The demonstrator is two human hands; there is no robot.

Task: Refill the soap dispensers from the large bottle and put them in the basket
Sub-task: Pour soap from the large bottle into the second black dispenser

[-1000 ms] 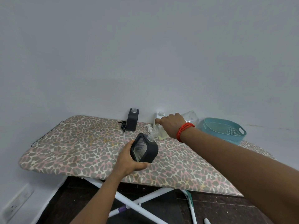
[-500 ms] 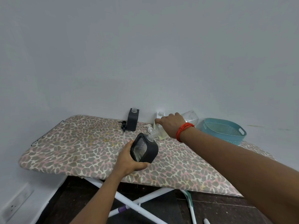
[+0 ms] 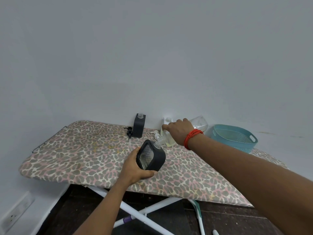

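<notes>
My left hand (image 3: 133, 168) holds a black soap dispenser (image 3: 151, 157), tilted with its open neck pointing up and away. My right hand (image 3: 179, 131), with a red thread at the wrist, grips the large clear bottle (image 3: 199, 123) and tips it down to the left. The bottle's mouth meets the dispenser's neck, and yellowish liquid sits in its lower end. A second black dispenser (image 3: 139, 125) stands open by the wall, its black pump (image 3: 129, 131) lying beside it. A white dispenser (image 3: 166, 119) is partly hidden behind my right hand. The teal basket (image 3: 220, 133) sits at the right.
Everything rests on an ironing board with a leopard-print cover (image 3: 84, 150), pushed against a white wall. A white pump head (image 3: 156, 133) lies near the bottle's mouth. White board legs and dark floor show below. A wall socket (image 3: 15, 216) is at the lower left.
</notes>
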